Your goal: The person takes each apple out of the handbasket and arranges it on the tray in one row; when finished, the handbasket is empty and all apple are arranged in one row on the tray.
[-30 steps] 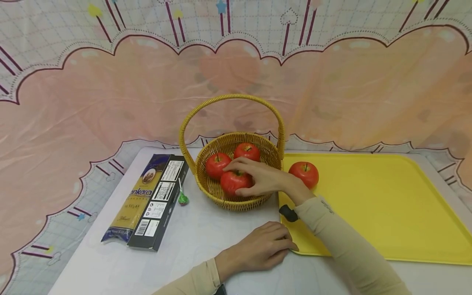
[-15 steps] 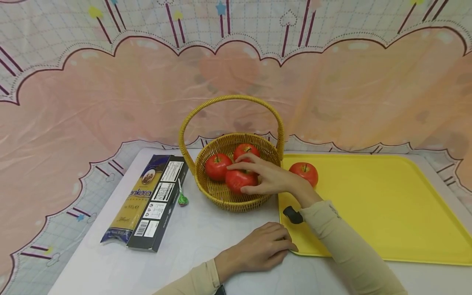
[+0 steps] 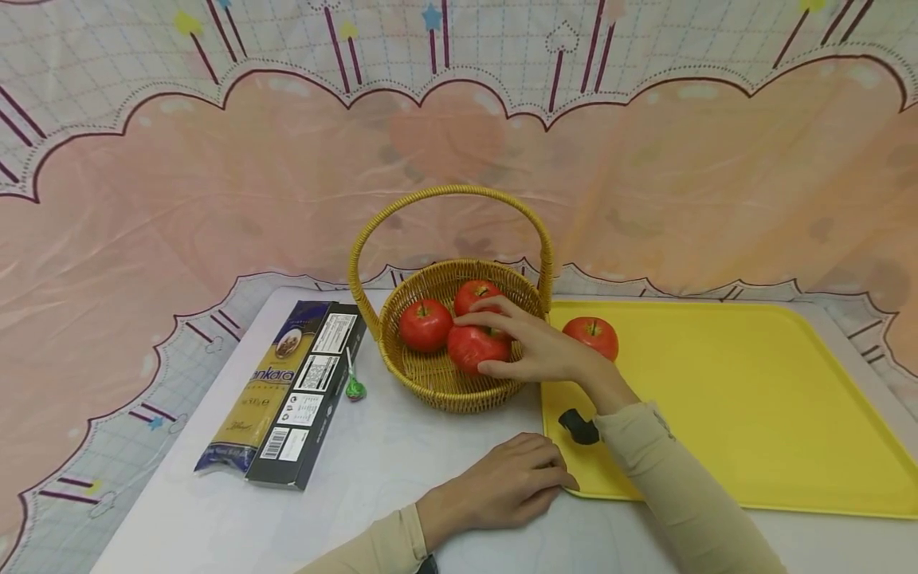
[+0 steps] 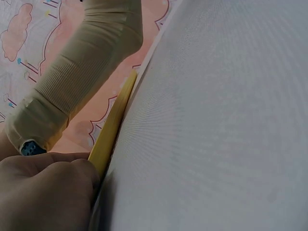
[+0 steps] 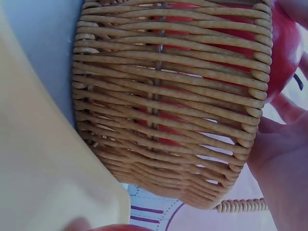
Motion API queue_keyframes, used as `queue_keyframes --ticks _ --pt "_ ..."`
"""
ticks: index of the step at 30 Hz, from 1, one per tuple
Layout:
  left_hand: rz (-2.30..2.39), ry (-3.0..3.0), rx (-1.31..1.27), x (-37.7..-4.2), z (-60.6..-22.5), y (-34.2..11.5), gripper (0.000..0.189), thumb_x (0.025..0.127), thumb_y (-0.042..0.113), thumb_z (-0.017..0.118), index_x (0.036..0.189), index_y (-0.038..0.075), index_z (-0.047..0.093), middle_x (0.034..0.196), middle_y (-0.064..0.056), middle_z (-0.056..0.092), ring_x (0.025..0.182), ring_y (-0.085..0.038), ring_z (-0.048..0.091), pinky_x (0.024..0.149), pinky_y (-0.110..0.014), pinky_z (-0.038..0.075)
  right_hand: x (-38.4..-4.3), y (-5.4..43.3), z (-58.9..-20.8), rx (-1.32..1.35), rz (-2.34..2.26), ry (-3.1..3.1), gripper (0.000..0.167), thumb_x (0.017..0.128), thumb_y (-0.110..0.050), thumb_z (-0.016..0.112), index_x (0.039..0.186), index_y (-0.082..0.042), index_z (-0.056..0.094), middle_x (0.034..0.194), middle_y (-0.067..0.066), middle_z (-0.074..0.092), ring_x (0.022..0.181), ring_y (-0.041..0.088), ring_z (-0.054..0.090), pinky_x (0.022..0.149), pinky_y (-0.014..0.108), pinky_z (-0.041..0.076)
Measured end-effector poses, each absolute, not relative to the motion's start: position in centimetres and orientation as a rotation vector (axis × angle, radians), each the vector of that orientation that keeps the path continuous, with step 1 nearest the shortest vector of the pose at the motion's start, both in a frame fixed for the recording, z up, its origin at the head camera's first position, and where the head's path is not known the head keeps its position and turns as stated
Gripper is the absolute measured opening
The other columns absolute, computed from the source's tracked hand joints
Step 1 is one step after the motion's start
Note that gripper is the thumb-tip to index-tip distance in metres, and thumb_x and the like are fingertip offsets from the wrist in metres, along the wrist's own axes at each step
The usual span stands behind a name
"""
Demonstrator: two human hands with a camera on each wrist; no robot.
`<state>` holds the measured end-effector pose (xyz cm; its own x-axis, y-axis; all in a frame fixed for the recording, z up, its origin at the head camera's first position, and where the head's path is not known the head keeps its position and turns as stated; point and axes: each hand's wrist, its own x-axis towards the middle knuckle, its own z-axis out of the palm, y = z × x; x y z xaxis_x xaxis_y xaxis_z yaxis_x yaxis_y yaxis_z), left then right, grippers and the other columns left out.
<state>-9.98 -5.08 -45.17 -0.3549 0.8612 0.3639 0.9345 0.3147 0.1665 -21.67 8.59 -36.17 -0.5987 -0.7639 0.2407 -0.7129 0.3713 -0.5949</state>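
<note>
In the head view, my right hand (image 3: 548, 347) grips a red apple (image 3: 478, 348) inside the yellow wicker basket (image 3: 462, 402), thumb below and fingers over the top. Two more apples lie in the basket: one at the left (image 3: 425, 325) and one behind (image 3: 476, 295), partly covered by my fingers. The right wrist view shows the basket's woven side (image 5: 168, 96), with the held apple (image 5: 286, 53) at its rim. My left hand (image 3: 502, 485) lies on the table and holds the near left corner of the yellow tray (image 3: 731, 399); the left wrist view shows its fingers (image 4: 62, 166) at the tray's edge.
Another apple (image 3: 592, 338) sits on the tray's left end, close to my right forearm. Left of the basket lie a gold-and-blue packet (image 3: 268, 383), a black box (image 3: 308, 399) and a green lollipop (image 3: 355, 388). The basket's tall handle (image 3: 452, 190) arches above it.
My right hand has shifted a little to the right inside the basket, bringing the gripped apple with it, away from the left apple. The left hand stays at the tray corner.
</note>
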Motion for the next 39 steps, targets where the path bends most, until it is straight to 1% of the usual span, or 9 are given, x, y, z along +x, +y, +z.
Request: queue_keyframes --ticks 5,9,12,21,28,31,36,39 --pt "-0.526 -2.379 -1.644 -10.0 -45.2 -4.9 0.021 0.095 0.021 0.051 0.11 0.026 0.065 0.1 0.013 0.055 0.106 -0.003 0.05 0.109 -0.02 0.032 -21.4 9.3 -36.5 -1.357 -1.096 2.532 0.054 0.087 -0.041 0.064 0.137 -0.036 0.043 0.146 0.002 0.032 0.133 0.018 0.035 0.098 0.042 0.047" --pt "-0.514 -2.382 -1.637 -10.1 -45.2 -4.9 0.02 0.095 0.021 0.052 0.11 0.025 0.065 0.101 0.012 0.055 0.106 -0.004 0.05 0.11 -0.02 0.032 -21.0 9.9 -36.4 -1.307 -1.132 2.564 0.056 0.087 -0.041 0.065 0.138 -0.036 0.043 0.145 -0.002 0.033 0.131 0.019 0.039 0.098 0.043 0.047" --pt "-0.526 -2.383 -1.628 -10.2 -45.1 -4.8 0.021 0.095 0.021 0.052 0.11 0.025 0.065 0.102 0.012 0.056 0.107 -0.004 0.05 0.11 -0.021 0.032 -20.7 10.4 -36.3 -1.27 -1.152 2.599 0.058 0.086 -0.041 0.066 0.138 -0.038 0.042 0.143 -0.006 0.034 0.13 0.018 0.039 0.099 0.043 0.047" --pt "-0.533 -2.372 -1.633 -10.4 -45.1 -4.7 0.021 0.095 0.021 0.051 0.11 0.025 0.065 0.101 0.012 0.055 0.106 -0.004 0.05 0.109 -0.02 0.033 -20.2 11.4 -36.2 -1.277 -1.22 2.609 0.059 0.085 -0.038 0.068 0.138 -0.036 0.043 0.145 -0.003 0.035 0.131 0.016 0.038 0.097 0.043 0.048" --pt "-0.52 -2.384 -1.649 -10.3 -44.8 -4.9 0.021 0.096 0.021 0.051 0.111 0.025 0.065 0.102 0.012 0.056 0.107 -0.004 0.05 0.11 -0.021 0.032 -20.1 12.0 -36.2 -1.296 -1.257 2.622 0.058 0.085 -0.031 0.069 0.138 -0.03 0.045 0.145 0.001 0.036 0.131 0.016 0.039 0.098 0.044 0.047" --pt "-0.498 -2.381 -1.654 -10.1 -44.9 -5.0 0.021 0.096 0.021 0.05 0.111 0.025 0.065 0.102 0.012 0.056 0.107 -0.004 0.051 0.109 -0.021 0.033 -20.0 12.2 -36.2 -1.286 -1.267 2.632 0.059 0.085 -0.031 0.07 0.138 -0.031 0.045 0.146 0.001 0.035 0.13 0.016 0.041 0.098 0.043 0.047" --pt "-0.525 -2.381 -1.64 -9.9 -45.1 -5.1 0.021 0.096 0.021 0.05 0.111 0.024 0.065 0.102 0.012 0.056 0.107 -0.004 0.051 0.108 -0.02 0.034 -19.7 12.7 -36.0 -1.232 -1.263 2.659 0.059 0.085 -0.033 0.07 0.138 -0.035 0.045 0.146 -0.002 0.034 0.127 0.016 0.043 0.094 0.041 0.049" --pt "-0.532 -2.373 -1.629 -9.8 -45.1 -5.1 0.021 0.096 0.02 0.05 0.11 0.024 0.065 0.102 0.012 0.056 0.106 -0.004 0.051 0.109 -0.02 0.033 -19.7 13.0 -35.8 -1.23 -1.262 2.663 0.059 0.084 -0.033 0.07 0.137 -0.034 0.045 0.145 -0.002 0.035 0.125 0.017 0.045 0.094 0.041 0.049"
